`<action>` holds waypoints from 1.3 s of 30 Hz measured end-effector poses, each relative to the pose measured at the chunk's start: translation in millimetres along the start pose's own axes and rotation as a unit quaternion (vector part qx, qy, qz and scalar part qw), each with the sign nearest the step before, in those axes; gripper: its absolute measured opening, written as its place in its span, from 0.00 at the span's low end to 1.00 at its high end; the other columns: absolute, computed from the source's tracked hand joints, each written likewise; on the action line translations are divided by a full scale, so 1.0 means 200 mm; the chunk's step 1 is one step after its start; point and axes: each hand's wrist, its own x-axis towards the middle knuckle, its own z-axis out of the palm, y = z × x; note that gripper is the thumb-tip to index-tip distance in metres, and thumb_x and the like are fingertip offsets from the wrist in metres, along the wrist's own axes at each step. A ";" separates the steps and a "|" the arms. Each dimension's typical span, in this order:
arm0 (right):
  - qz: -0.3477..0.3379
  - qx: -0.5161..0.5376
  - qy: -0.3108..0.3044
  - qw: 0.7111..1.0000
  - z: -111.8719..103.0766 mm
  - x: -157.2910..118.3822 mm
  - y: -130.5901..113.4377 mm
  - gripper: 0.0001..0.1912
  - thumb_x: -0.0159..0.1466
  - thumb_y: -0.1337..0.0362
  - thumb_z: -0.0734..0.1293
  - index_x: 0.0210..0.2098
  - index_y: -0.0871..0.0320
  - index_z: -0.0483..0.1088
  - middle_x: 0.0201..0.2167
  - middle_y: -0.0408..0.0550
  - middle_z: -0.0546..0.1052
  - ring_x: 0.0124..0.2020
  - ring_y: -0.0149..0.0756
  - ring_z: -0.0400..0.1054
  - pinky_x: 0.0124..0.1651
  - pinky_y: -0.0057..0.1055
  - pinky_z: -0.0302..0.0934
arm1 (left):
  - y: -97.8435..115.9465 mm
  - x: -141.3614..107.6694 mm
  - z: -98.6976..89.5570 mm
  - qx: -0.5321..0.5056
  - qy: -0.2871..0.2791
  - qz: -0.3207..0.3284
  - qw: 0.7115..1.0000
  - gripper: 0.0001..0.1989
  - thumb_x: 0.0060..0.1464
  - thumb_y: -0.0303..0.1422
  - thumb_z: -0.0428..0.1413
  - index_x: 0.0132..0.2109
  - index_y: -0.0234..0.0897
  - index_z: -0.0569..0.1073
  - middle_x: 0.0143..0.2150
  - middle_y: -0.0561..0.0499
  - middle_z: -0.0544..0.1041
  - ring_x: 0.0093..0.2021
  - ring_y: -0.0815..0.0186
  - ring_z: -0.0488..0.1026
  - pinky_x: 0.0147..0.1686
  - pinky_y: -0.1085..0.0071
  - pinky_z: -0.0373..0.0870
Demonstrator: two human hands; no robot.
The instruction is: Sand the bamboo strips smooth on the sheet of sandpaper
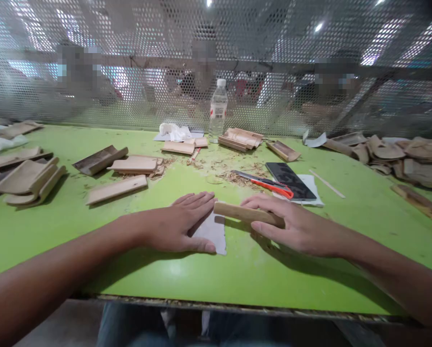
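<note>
My left hand (185, 224) lies flat, fingers stretched out, on a white paper (212, 233) on the green table (187, 279). The fingers and thumb rest on the sheet and cover part of it. My right hand (291, 224) holds a curved wooden piece (242, 213) between thumb and fingers. That piece points left, its far end just above the paper's right edge, with a shadow below it. Beyond my right hand lie a red-handled cutter (269, 187) and a black phone (291, 180) on another white sheet (314, 188).
Wooden pieces lie at the left (28, 180), and a large heap (403, 154) fills the right side. A water bottle (218, 113) stands near the mesh screen (143, 91). Wood shavings (237, 178) are scattered mid-table. People sit behind the mesh.
</note>
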 end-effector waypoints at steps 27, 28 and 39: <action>-0.049 0.035 -0.003 0.998 0.00 0.03 0.00 0.20 0.71 0.51 0.62 0.48 0.55 0.81 0.41 0.51 0.83 0.40 0.45 0.76 0.41 0.36 0.68 | 0.03 0.00 -0.02 0.018 -0.026 -0.013 0.999 0.53 0.66 0.63 0.45 0.77 0.29 0.35 0.77 0.41 0.30 0.77 0.51 0.29 0.73 0.56 0.33; -0.040 0.045 -0.031 0.998 0.00 0.03 -0.01 0.20 0.71 0.50 0.62 0.46 0.56 0.81 0.36 0.50 0.83 0.35 0.43 0.75 0.35 0.34 0.66 | 0.03 0.00 -0.01 0.019 -0.026 -0.012 0.999 0.52 0.66 0.63 0.44 0.77 0.29 0.35 0.77 0.40 0.30 0.77 0.52 0.29 0.73 0.56 0.32; -0.013 0.024 -0.039 0.999 0.02 0.01 -0.04 0.23 0.72 0.49 0.60 0.41 0.59 0.78 0.28 0.48 0.78 0.25 0.36 0.68 0.27 0.30 0.57 | 0.04 -0.01 -0.02 0.022 -0.033 -0.020 0.999 0.52 0.65 0.63 0.46 0.77 0.30 0.35 0.77 0.40 0.30 0.77 0.51 0.29 0.73 0.55 0.33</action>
